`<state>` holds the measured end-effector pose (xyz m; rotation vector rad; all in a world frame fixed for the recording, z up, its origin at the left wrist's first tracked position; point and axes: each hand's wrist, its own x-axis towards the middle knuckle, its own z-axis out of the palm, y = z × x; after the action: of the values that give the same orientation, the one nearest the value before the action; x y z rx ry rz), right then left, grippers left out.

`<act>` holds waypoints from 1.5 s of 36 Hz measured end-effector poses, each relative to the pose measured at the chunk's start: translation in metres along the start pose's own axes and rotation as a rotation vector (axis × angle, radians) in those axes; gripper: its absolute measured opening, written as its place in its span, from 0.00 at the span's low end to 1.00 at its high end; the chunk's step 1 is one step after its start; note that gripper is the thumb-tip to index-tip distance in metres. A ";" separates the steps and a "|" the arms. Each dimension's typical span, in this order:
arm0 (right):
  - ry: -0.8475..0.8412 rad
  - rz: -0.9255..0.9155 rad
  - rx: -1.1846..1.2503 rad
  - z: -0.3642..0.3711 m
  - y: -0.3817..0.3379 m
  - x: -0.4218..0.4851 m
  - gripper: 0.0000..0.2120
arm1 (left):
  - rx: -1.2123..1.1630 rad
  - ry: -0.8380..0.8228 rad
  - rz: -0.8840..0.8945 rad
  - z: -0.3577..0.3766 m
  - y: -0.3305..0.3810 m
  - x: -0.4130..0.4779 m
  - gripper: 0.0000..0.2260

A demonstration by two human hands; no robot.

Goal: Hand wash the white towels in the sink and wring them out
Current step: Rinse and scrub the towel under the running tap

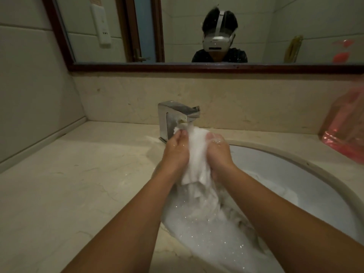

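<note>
A wet white towel (198, 154) is bunched between both my hands, lifted above the oval white sink (307, 174). My left hand (176, 152) grips its left side and my right hand (218, 152) grips its right side. Water runs from the chrome faucet (175, 117) onto the top of the towel. The towel's lower end hangs into foamy water (206, 233) that fills the basin. More white cloth (275, 188) lies submerged to the right in the sink.
A beige marble countertop (78, 184) surrounds the sink, with a wall on the left. A pink plastic bag (346, 133) stands at the back right of the counter. A framed mirror (197, 67) hangs above the backsplash.
</note>
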<state>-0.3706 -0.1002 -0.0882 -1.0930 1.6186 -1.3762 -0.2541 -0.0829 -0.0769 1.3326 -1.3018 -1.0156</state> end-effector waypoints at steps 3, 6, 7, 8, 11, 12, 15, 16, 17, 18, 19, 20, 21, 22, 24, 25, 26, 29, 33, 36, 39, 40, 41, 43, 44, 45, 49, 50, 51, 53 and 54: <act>0.062 0.131 0.235 0.001 0.004 0.005 0.14 | 0.087 -0.034 0.029 0.007 0.002 -0.004 0.24; 0.042 0.164 0.386 0.009 0.004 -0.005 0.15 | 0.235 -0.021 0.108 0.014 0.004 -0.006 0.25; 0.034 0.155 0.397 0.012 0.004 -0.008 0.16 | 0.262 -0.002 0.124 0.015 0.002 -0.005 0.25; 0.024 0.138 0.393 0.014 0.002 -0.012 0.16 | 0.263 0.018 0.126 0.014 0.001 -0.004 0.25; -0.041 0.022 0.319 0.014 0.000 -0.025 0.18 | 0.164 0.051 0.109 0.010 -0.005 0.002 0.25; -0.065 -0.049 0.248 0.014 0.000 -0.032 0.19 | 0.144 0.057 0.111 0.009 -0.006 0.004 0.25; -0.046 -0.199 0.076 0.018 0.009 -0.040 0.16 | 0.101 0.071 0.108 0.007 -0.005 0.004 0.25; -0.009 -0.191 0.057 0.019 0.010 -0.041 0.14 | 0.088 0.071 0.106 0.008 -0.004 0.004 0.25; 0.029 -0.172 0.043 0.020 0.011 -0.038 0.13 | 0.087 0.081 0.107 0.009 -0.004 0.004 0.25; 0.058 -0.172 0.034 0.019 0.010 -0.037 0.14 | 0.091 0.103 0.116 0.010 -0.004 0.004 0.26; 0.078 -0.188 0.018 0.018 0.010 -0.034 0.16 | 0.098 0.129 0.115 0.011 -0.005 0.005 0.27; 0.099 -0.213 -0.003 0.016 0.008 -0.034 0.18 | 0.097 0.152 0.114 0.012 -0.004 0.004 0.27; 0.118 -0.235 -0.027 0.016 0.007 -0.032 0.21 | 0.092 0.169 0.114 0.012 -0.004 0.005 0.28; 0.133 -0.246 -0.049 0.016 0.006 -0.031 0.23 | 0.087 0.181 0.126 0.012 -0.005 0.006 0.28; 0.133 -0.223 -0.112 0.017 0.004 -0.028 0.22 | 0.092 0.195 0.150 0.011 -0.006 0.007 0.28; 0.117 -0.184 -0.140 0.016 0.003 -0.027 0.22 | 0.097 0.191 0.141 0.011 -0.007 0.007 0.28; 0.096 -0.149 -0.135 0.016 0.003 -0.026 0.23 | 0.086 0.185 0.125 0.011 -0.008 0.008 0.28; 0.072 -0.106 -0.049 0.013 0.003 -0.024 0.30 | 0.011 0.126 0.037 0.009 -0.007 0.011 0.27; 0.110 -0.055 0.162 0.004 -0.003 -0.022 0.25 | -0.043 0.090 0.027 0.004 0.001 0.002 0.24; 0.097 0.014 0.267 -0.003 -0.004 -0.019 0.16 | 0.145 0.008 0.069 0.009 -0.004 -0.003 0.29; 0.048 0.041 0.361 -0.004 -0.007 -0.020 0.12 | 0.255 -0.070 0.050 0.013 -0.009 -0.004 0.48; 0.020 0.076 0.403 -0.003 -0.009 -0.024 0.16 | 0.248 -0.090 0.036 0.014 -0.010 -0.003 0.50; -0.009 0.124 0.448 -0.002 -0.010 -0.028 0.22 | 0.243 -0.108 0.028 0.014 -0.011 -0.003 0.47; -0.042 0.199 0.532 -0.001 -0.008 -0.030 0.27 | 0.233 -0.121 0.023 0.013 -0.011 -0.002 0.38; -0.046 0.195 0.547 -0.002 -0.007 -0.029 0.24 | 0.226 -0.109 0.031 0.012 -0.012 0.000 0.34; -0.048 0.178 0.541 -0.004 -0.005 -0.029 0.20 | 0.223 -0.096 0.041 0.011 -0.012 0.001 0.31; -0.025 0.011 0.414 -0.016 -0.004 -0.031 0.13 | 0.248 -0.049 0.100 0.005 -0.010 0.003 0.24; -0.026 -0.055 0.356 -0.018 -0.005 -0.031 0.12 | 0.211 -0.021 0.082 0.003 -0.009 0.002 0.23; -0.026 -0.117 0.299 -0.020 -0.005 -0.033 0.12 | 0.180 0.018 0.055 0.002 -0.007 0.001 0.23; -0.044 -0.205 0.197 -0.021 -0.004 -0.034 0.13 | 0.128 0.087 -0.022 0.000 -0.002 -0.001 0.28; -0.065 -0.229 0.138 -0.021 -0.002 -0.034 0.13 | 0.078 0.105 -0.063 -0.001 -0.001 -0.001 0.30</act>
<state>-0.3770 -0.0614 -0.0831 -1.2565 1.3628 -1.5579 -0.2535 -0.0816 -0.0774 1.4749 -1.2379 -0.9327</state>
